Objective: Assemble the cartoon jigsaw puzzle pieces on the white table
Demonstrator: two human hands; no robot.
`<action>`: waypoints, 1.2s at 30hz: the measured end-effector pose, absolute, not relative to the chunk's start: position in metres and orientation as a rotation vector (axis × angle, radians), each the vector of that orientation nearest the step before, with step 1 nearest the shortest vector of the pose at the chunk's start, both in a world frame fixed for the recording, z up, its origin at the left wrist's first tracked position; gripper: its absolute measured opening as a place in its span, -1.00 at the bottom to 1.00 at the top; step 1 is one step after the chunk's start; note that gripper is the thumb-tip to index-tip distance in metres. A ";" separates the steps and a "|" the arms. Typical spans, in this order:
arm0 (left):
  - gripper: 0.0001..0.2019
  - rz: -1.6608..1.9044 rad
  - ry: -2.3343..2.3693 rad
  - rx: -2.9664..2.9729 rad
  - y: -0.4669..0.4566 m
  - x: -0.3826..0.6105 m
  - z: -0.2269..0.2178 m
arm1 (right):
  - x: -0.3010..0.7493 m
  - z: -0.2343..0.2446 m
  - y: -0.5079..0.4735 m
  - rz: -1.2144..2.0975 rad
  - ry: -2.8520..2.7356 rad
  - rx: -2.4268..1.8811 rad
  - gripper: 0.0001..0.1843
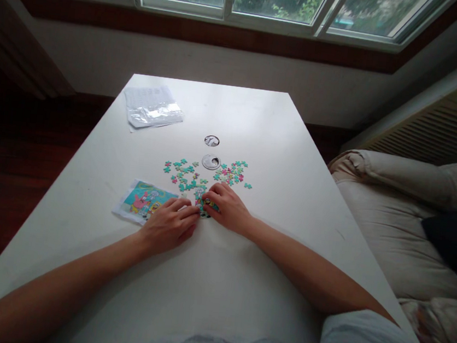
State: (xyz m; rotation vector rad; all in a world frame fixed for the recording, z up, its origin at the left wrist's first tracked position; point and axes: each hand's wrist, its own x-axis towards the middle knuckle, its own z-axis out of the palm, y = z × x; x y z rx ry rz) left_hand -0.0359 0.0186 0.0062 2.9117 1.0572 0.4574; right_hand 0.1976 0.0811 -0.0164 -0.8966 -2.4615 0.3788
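Observation:
Both my hands rest on a white table (pixel 216 280) over a small cluster of joined jigsaw pieces (pixel 203 206). My left hand (pixel 169 224) lies with its fingers curled together, fingertips touching the cluster's left side. My right hand (pixel 226 207) has its fingers bent and pressed onto the cluster from the right. Loose teal and pink puzzle pieces (pixel 187 173) lie scattered just beyond my hands, with a second patch of loose pieces (pixel 233 173) further right. A colourful cartoon picture sheet (pixel 142 200) lies flat beside my left hand, partly under it.
Two small round metal lids, one (pixel 211 162) near the pieces and one (pixel 211 140) further back. A clear plastic bag on a printed paper (pixel 152 108) lies at the far left. A cushioned sofa (pixel 404 224) stands right of the table; windows run along the far wall.

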 end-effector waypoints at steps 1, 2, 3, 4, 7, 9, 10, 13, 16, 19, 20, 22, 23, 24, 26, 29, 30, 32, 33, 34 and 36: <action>-0.75 0.455 1.058 2.908 0.018 -0.035 0.007 | 0.198 -0.017 0.081 0.375 -2.460 -0.899 -0.85; -0.75 0.457 1.055 2.903 0.018 -0.035 0.007 | 0.198 -0.017 0.081 0.373 -2.459 -0.900 -0.85; -0.75 0.465 1.051 2.895 0.019 -0.036 0.008 | 0.198 -0.017 0.081 0.372 -2.459 -0.899 -0.85; -0.76 0.472 1.044 2.888 0.019 -0.036 0.008 | 0.198 -0.017 0.081 0.371 -2.460 -0.897 -0.85; -0.78 0.466 1.014 2.876 0.022 -0.039 0.008 | 0.198 -0.017 0.081 0.368 -2.462 -0.891 -0.85; -0.79 0.443 1.003 2.883 0.022 -0.040 0.010 | 0.198 -0.016 0.081 0.368 -2.469 -0.893 -0.85; -0.79 0.422 1.004 2.889 0.022 -0.040 0.012 | 0.198 -0.016 0.081 0.367 -2.473 -0.894 -0.85; -0.78 0.341 1.060 2.911 0.016 -0.036 0.017 | 0.197 -0.015 0.081 0.365 -2.475 -0.899 -0.85; -0.72 0.259 1.139 2.934 0.009 -0.030 0.022 | 0.197 -0.014 0.081 0.370 -2.470 -0.904 -0.86; -0.71 0.250 1.126 2.927 0.007 -0.028 0.023 | 0.196 -0.013 0.081 0.375 -2.472 -0.910 -0.86; -0.71 0.270 1.119 2.916 0.008 -0.029 0.022 | 0.196 -0.012 0.081 0.375 -2.472 -0.912 -0.86; -0.73 0.329 1.101 2.887 0.010 -0.030 0.021 | 0.197 -0.011 0.081 0.378 -2.477 -0.908 -0.86; -0.74 0.358 1.092 2.875 0.012 -0.031 0.020 | 0.197 -0.011 0.081 0.379 -2.477 -0.901 -0.86; -0.74 0.376 1.083 2.865 0.013 -0.032 0.019 | 0.197 -0.011 0.082 0.380 -2.476 -0.894 -0.87; -0.75 0.374 1.067 2.860 0.013 -0.032 0.019 | 0.199 -0.011 0.083 0.385 -2.476 -0.876 -0.88; -0.76 0.334 1.043 2.869 0.012 -0.032 0.020 | 0.202 -0.011 0.085 0.403 -2.460 -0.870 -0.86; -0.76 0.323 1.035 2.869 0.011 -0.032 0.020 | 0.203 -0.011 0.086 0.409 -2.447 -0.876 -0.85; -0.75 0.319 1.027 2.862 0.010 -0.032 0.019 | 0.205 -0.010 0.088 0.416 -2.405 -0.896 -0.83; -0.74 0.328 1.025 2.855 0.010 -0.033 0.018 | 0.207 -0.010 0.089 0.417 -2.379 -0.906 -0.82; -0.73 0.345 1.025 2.846 0.010 -0.033 0.016 | 0.208 -0.010 0.091 0.421 -2.353 -0.915 -0.81; -0.72 0.395 1.026 2.825 0.010 -0.034 0.013 | 0.212 -0.010 0.095 0.430 -2.297 -0.931 -0.81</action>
